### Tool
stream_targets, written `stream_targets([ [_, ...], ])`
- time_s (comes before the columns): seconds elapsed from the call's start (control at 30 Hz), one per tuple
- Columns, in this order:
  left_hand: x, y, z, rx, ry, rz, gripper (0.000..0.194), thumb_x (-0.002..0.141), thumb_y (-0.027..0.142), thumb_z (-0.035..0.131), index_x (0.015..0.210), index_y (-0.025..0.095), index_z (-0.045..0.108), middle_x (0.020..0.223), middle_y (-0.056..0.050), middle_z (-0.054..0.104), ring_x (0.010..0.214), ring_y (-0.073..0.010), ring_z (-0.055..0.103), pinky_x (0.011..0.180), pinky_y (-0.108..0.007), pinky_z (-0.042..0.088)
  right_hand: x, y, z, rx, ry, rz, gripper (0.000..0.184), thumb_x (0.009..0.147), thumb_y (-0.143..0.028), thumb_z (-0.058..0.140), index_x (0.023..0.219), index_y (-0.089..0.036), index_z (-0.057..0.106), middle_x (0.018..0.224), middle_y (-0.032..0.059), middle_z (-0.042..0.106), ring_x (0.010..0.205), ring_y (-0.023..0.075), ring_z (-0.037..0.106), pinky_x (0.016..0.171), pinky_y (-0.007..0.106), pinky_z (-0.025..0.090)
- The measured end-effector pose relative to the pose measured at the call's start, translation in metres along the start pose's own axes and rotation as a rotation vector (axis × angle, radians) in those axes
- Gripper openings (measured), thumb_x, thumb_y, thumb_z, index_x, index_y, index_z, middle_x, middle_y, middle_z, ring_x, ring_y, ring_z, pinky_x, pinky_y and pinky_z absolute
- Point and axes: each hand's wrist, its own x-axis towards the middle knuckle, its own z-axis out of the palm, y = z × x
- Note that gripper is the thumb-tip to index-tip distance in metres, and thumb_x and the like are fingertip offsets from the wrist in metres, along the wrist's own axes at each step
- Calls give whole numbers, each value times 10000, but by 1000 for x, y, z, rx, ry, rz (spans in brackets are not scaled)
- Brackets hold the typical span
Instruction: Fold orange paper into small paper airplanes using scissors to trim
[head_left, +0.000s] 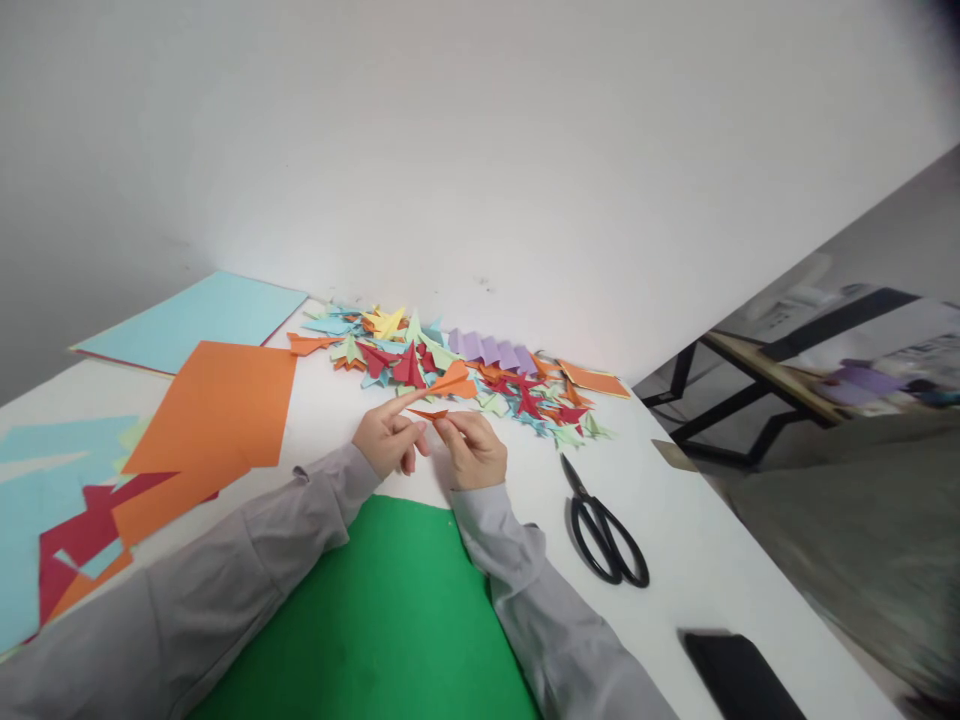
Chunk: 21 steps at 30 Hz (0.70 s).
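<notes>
My right hand (477,450) pinches a small folded orange paper piece (426,413) between thumb and fingers, its thin pointed end toward the left. Beside it my left hand (388,436) has its index finger stretched out and the other fingers loosely bent, with nothing visible in it. That fingertip reaches the nose of an orange paper plane (454,380); whether it touches is unclear. Behind both hands lies a pile of folded paper shapes, among them a dark red paper plane (409,368), a yellow one (387,323) and a pleated purple strip (491,351).
Black-handled scissors (600,530) lie to the right, a black flat object (742,675) nearer me. Under my forearms is a green sheet (375,620). Orange paper (217,405), light blue sheets (195,318) and scraps cover the left. A wall (480,180) bounds the white table.
</notes>
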Motion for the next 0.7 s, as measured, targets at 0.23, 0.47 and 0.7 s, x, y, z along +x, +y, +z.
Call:
stream_targets([
  [0.23,4,-9,1,-107,-58,-23,502,626,347,675,1051,89,607,683,-51,662,457,-130,602,431,-239,503,-1,3,2,1,-45,5,117,762,-278,606,819,-230,696,797,49,620,739,155,589,552,256,486],
  [0.47,7,-9,-2,-144,6,-21,431,576,308,714,948,94,677,614,-14,635,474,-130,608,492,-249,524,-3,5,3,-128,-8,-114,193,726,-281,615,905,-246,677,1039,81,545,982,216,525,876,417,438],
  [0.7,7,-7,-1,-183,95,-12,492,581,291,701,1023,84,643,616,-14,640,536,-149,628,546,-276,538,-3,-4,-2,-216,51,-71,352,722,-274,615,1073,-259,596,1118,91,463,1080,245,460,871,434,434],
])
